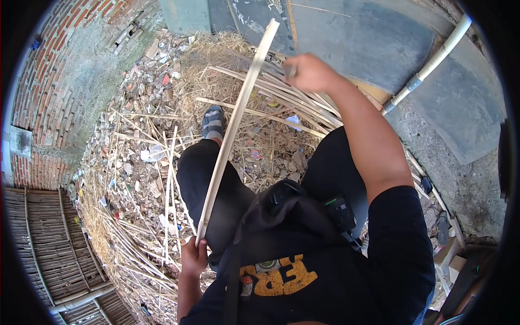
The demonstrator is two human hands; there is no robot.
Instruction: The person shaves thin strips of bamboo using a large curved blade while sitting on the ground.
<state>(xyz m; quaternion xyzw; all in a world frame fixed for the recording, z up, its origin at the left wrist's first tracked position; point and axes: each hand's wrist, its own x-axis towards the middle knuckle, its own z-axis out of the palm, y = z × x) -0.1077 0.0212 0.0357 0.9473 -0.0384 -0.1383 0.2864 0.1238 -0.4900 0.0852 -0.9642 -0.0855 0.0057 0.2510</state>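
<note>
A long, pale bamboo strip (236, 116) slants across in front of me, from my lap up to the far side. Its lower end is gripped by my left hand (194, 257), fingers wrapped round it by my left thigh. My right hand (313, 73) is raised beyond the strip's upper part, to its right, and closed in a fist. A short greyish end (290, 70) shows at the fist's left side. What it belongs to is blurred, and I cannot make it out. The fist and the strip look apart.
Split bamboo strips (303, 103) lie piled beyond my knees, with more strips (135, 254) at the left. Rubble and straw (127, 168) cover the ground. A brick wall (54, 97) stands left, above a bamboo slat panel (46, 244). A pale pipe (433, 59) runs along the right.
</note>
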